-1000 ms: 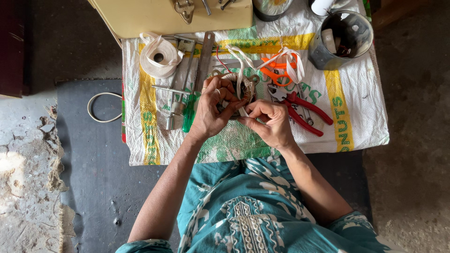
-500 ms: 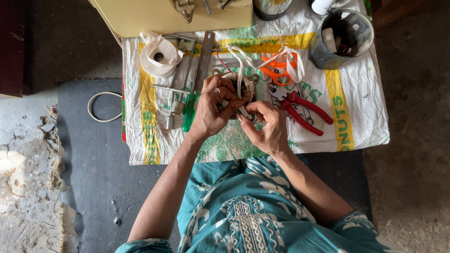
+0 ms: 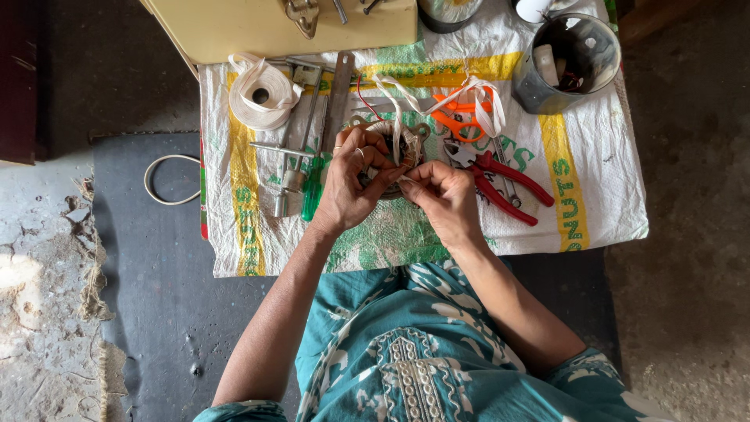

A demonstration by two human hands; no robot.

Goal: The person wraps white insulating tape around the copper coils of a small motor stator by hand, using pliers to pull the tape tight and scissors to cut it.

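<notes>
Hands meet at the centre of a white woven sack [image 3: 594,195] spread as a work mat. The left hand [image 3: 348,184] cups a round wound coil [image 3: 406,144], fingers curled close around its near rim; the right hand [image 3: 441,195] pinches narrowly at a strip of white cloth tape [image 3: 394,117] where it touches the coil's edge. The coil lies between both hands, mostly hidden by them.

At two o'clock from the hands stands a grey metal can [image 3: 547,98], open-topped; inside lie a small pale block and some dark bits too small to tell. At ten o'clock sits a roll of white tape [image 3: 262,94]. At three o'clock, just beside the right hand, lie red-handled pliers [image 3: 508,184], with orange scissors [image 3: 457,121] at one o'clock under loose tape. At nine o'clock lie steel tools and a green-handled screwdriver [image 3: 312,195]. At twelve o'clock a cream box [image 3: 258,27] rests on the sack's far edge.
</notes>
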